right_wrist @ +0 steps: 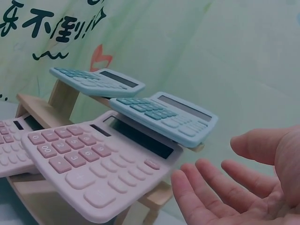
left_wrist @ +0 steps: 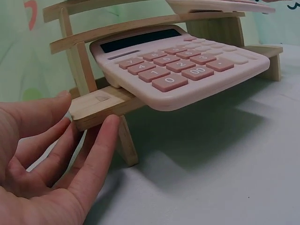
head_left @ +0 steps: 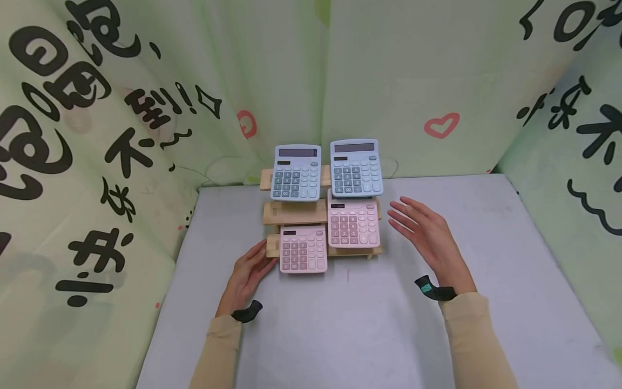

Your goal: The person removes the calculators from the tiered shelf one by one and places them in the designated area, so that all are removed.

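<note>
A stepped wooden stand [head_left: 295,213] bears two blue calculators and two pink calculators. The blue left calculator [head_left: 296,173] and blue right calculator [head_left: 356,168] lean at the top. One pink calculator [head_left: 353,222] sits below the right blue one, which overlaps its display. The other pink calculator [left_wrist: 180,70] rests tilted on the lowest step at left, its front edge jutting past the wood. My left hand [head_left: 250,276] holds that step's left end, thumb near the top corner and fingertips at its front and underside. Beside the stand's right side, my right hand [head_left: 427,235] hovers with fingers extended, holding nothing.
The stand is on a white table [head_left: 369,324], toward its back edge. Pale green curtains [head_left: 379,70] with black lettering and red hearts hang behind and along both sides. Each wrist wears a black strap [head_left: 435,290].
</note>
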Demonstrator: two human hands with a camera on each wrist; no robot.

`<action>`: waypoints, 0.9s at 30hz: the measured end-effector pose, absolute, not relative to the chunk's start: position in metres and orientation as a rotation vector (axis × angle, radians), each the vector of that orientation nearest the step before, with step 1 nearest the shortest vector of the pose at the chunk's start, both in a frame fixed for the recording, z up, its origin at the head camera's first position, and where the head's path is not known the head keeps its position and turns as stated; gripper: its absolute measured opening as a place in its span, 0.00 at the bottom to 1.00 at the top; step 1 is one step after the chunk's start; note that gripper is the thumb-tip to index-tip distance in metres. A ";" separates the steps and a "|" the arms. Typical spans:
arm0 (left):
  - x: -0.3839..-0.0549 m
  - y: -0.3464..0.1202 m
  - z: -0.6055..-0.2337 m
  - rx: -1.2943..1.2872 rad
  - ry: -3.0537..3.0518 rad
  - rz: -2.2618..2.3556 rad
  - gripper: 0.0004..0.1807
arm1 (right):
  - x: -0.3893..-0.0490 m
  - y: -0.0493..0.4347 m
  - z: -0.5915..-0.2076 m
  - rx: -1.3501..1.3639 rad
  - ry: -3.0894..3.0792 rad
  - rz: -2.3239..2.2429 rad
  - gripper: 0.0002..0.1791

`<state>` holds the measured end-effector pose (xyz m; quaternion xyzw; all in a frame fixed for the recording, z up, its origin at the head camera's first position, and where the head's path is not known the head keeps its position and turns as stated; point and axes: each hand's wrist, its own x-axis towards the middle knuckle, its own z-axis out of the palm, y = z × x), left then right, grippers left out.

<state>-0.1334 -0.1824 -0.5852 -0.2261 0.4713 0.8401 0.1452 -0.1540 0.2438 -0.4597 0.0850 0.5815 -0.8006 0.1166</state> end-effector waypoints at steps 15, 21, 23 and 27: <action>-0.140 -0.183 -0.595 -0.643 1.412 2.392 0.30 | -0.186 0.228 -0.449 0.317 1.693 -2.305 0.37; -0.139 -0.182 -0.595 -0.654 1.408 2.400 0.29 | -0.195 0.224 -0.445 0.375 1.676 -2.288 0.36; -0.140 -0.182 -0.595 -0.655 1.416 2.397 0.29 | -0.198 0.222 -0.444 0.389 1.684 -2.275 0.36; -0.140 -0.181 -0.596 -0.657 1.426 2.396 0.29 | -0.204 0.221 -0.443 0.405 1.688 -2.266 0.35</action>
